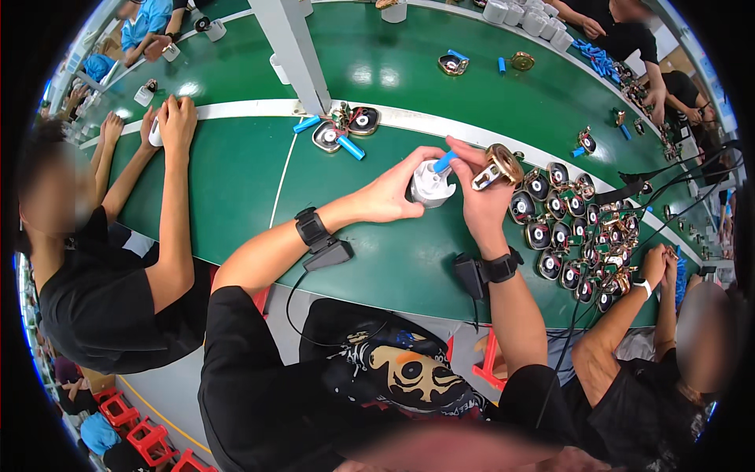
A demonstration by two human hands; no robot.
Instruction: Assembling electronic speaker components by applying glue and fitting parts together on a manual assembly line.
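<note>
My left hand (389, 189) is closed around a white plastic housing (431, 189), its open end toward my right hand. With my right hand (481, 200) I grip a round gold-rimmed speaker part (504, 163), and its fingers also touch a blue cylindrical battery (444, 162). That battery slants at the housing's opening; how far it reaches inside cannot be made out. Both hands are above the green table, close together. Several black-and-gold speaker parts (557, 206) with wires crowd the table to the right of my right hand.
Two loose blue batteries and speaker parts (363, 121) lie beyond my left hand, near a grey post (295, 55). A white ledge (440, 126) crosses the green table (370, 259). Co-workers sit left and right. Black cables (676, 185) hang at right.
</note>
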